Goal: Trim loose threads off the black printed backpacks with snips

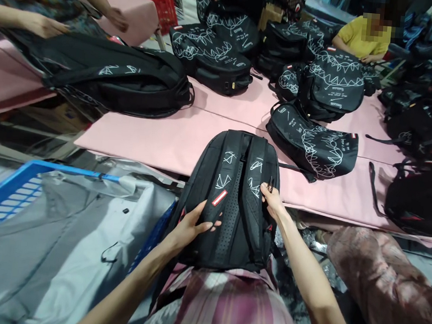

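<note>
A black backpack (228, 233) stands in front of my body, leaning on the table's near edge, its strap side facing me. White scribble prints mark both shoulder straps, and a red and white label (219, 197) sits on the left one. My left hand (191, 225) is closed around the lower part of the left shoulder strap (223, 167), fingertips showing past its inner edge. With thumb and fingers, my right hand (272, 199) pinches the outer edge of the right shoulder strap (256, 173). A small dark, pointed item with gold-coloured bits (270, 185) pokes up from that hand; its kind is unclear.
Printed black backpacks lie on the pink table (157, 139), one nearby (316, 143) at the right. A co-worker's hand (46, 25) touches another backpack (132, 79) at the left. A blue crate (29, 176) with grey sheeting stands left of me. Someone's patterned trousers (376, 277) are at right.
</note>
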Tool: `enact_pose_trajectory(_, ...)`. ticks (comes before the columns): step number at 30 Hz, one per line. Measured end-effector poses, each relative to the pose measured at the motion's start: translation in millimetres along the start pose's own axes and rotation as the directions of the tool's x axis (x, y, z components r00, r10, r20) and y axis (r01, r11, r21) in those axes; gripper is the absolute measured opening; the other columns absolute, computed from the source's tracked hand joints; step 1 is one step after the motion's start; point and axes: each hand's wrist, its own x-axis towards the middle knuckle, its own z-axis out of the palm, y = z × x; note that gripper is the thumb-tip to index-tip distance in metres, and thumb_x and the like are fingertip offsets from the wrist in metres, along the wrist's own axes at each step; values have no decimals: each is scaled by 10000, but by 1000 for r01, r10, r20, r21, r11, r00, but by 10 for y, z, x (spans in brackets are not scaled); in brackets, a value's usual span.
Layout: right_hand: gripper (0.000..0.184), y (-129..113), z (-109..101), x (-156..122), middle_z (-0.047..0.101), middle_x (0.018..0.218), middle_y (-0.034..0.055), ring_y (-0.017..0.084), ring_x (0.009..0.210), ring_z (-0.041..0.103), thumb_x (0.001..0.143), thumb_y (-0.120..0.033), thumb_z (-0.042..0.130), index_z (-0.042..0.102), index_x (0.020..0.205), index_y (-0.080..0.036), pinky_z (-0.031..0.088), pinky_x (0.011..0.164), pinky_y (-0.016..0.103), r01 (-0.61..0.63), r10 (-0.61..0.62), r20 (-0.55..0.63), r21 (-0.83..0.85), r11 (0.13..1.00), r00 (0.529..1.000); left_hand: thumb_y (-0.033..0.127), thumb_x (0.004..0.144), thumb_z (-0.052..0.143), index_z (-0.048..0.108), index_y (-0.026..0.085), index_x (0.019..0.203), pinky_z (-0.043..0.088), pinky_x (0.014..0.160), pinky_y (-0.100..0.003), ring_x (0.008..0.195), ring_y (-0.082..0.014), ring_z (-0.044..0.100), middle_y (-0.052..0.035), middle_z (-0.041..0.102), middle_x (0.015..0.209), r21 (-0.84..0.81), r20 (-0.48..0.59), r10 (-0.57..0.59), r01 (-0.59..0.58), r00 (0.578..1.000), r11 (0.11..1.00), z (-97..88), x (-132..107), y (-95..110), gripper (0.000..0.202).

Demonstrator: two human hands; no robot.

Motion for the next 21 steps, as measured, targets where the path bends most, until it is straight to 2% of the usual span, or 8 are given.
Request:
enact_pose_trajectory(4, 488, -30, 7, -118, 320, 514, -66, 80, 483, 279, 699, -621, 599, 383, 571, -202, 197, 493, 248, 2, -2, -6, -33, 999, 1000, 257, 698, 687, 360, 204, 1331, 507, 819, -350, 969, -260, 631, -112, 587, 1170, 0, 9, 11, -11, 1000, 1000, 5, -19, 3, 715)
enact_pose_trajectory(7, 465, 5, -24, -380, 329, 510, -65, 80, 464, 293, 712, -601, 603, 400, 587, -202, 194, 480, 252, -46, 49, 35, -78, 996, 998, 193, 667, 697, 332, 213, 1364, 430, 958, -394, 1062, -258, 588, -107, 570, 1223, 22, -1, -2, 2, 1000, 1000, -38, -110, -5, 787)
enact_pose_trajectory(11, 445, 109, -138, -722, 374, 443, -66, 94, 420, 336, 662, -614, 633, 488, 630, -195, 213, 462, 252, -157, 165, 18, -222, 962, 986, 91, 611, 698, 366, 219, 1363, 232, 1108, -385, 1294, -254, 370, -87, 447, 1377, 125, -33, 37, -32, 999, 992, -156, -270, -54, 832)
enact_pose_trajectory(14, 446, 142, -190, -783, 411, 423, -59, 103, 418, 364, 639, -621, 640, 533, 659, -189, 257, 472, 251, -166, 163, -34, -278, 946, 986, 86, 609, 694, 383, 222, 1358, 194, 1121, -389, 1338, -257, 289, -71, 383, 1426, 158, -61, 53, -43, 997, 987, -214, -320, -99, 822)
enact_pose_trajectory(17, 456, 141, -162, -750, 412, 392, -56, 107, 402, 366, 622, -631, 640, 535, 646, -188, 268, 465, 253, -179, 176, -37, -287, 941, 984, 94, 628, 680, 352, 210, 1376, 186, 1120, -406, 1328, -256, 308, -81, 386, 1422, 121, -40, 58, -53, 997, 991, -191, -307, -116, 825)
enact_pose_trajectory(21, 445, 136, -131, -749, 399, 401, -56, 100, 387, 356, 619, -611, 661, 512, 617, -192, 247, 437, 249, -184, 186, -17, -263, 947, 982, 102, 648, 656, 340, 236, 1384, 265, 1087, -420, 1241, -251, 438, -79, 465, 1361, 52, 9, 41, -42, 999, 998, -134, -289, -81, 813)
